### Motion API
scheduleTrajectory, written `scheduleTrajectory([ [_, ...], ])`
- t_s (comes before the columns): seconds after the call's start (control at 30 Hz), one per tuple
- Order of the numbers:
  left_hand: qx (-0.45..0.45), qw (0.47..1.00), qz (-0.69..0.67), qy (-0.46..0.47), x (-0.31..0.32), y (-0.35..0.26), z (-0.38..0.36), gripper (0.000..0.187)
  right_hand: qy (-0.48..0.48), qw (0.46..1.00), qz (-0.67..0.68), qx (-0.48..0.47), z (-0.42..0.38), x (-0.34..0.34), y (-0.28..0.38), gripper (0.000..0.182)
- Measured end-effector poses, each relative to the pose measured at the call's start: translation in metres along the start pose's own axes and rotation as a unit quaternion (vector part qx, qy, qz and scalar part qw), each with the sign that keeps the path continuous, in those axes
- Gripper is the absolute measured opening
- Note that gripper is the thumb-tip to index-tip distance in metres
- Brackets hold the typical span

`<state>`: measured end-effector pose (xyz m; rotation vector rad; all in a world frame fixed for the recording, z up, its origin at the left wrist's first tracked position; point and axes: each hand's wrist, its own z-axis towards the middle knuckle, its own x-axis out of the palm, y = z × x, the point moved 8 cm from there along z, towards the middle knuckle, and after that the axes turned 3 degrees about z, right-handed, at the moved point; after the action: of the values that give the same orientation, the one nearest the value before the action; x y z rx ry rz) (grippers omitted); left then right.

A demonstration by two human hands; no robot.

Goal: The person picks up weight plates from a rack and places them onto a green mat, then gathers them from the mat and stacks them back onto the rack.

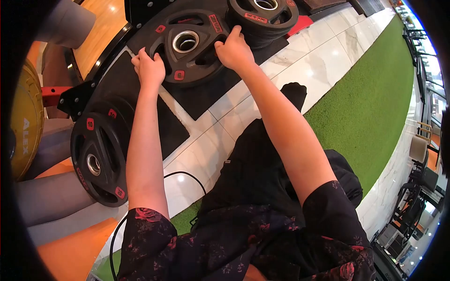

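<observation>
A black weight plate (202,65) with red labels and a silver centre ring lies on dark matting, its face turned up. My left hand (149,70) is closed on its left rim, the thumb by a handle opening. Across from it, my right hand (236,50) grips the right rim next to another opening. Some fingertips of both hands are hidden behind the plate's edge. To the right of this plate, close by my right hand, stands a stack of smaller black plates (262,28).
Black plates marked 10 (101,133) stand upright at the left, near my left forearm. A yellow plate (28,122) is at the far left edge. Black rubber mats (206,100) lie on white tiles, with green turf (365,107) at right. A black cable (185,174) crosses the floor.
</observation>
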<state>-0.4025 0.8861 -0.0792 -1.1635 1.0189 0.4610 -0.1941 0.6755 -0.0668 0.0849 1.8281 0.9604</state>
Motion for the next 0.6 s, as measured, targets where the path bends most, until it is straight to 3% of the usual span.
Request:
scheduleTrajectory([
  [0.2, 0.014, 1.0, 0.008, -0.011, 0.0, 0.001, 0.001, 0.06, -0.027, 0.999, -0.005, -0.031, -0.011, -0.009, 0.009, 0.068],
  [0.3, 0.013, 1.0, 0.003, 0.001, 0.002, 0.007, -0.002, 0.061, -0.032, 0.999, -0.007, -0.02, -0.018, -0.013, 0.014, 0.046],
  [0.6, 0.012, 1.0, 0.026, 0.012, -0.01, -0.001, -0.012, 0.061, -0.047, 0.997, -0.016, -0.056, -0.023, -0.011, 0.02, 0.036],
])
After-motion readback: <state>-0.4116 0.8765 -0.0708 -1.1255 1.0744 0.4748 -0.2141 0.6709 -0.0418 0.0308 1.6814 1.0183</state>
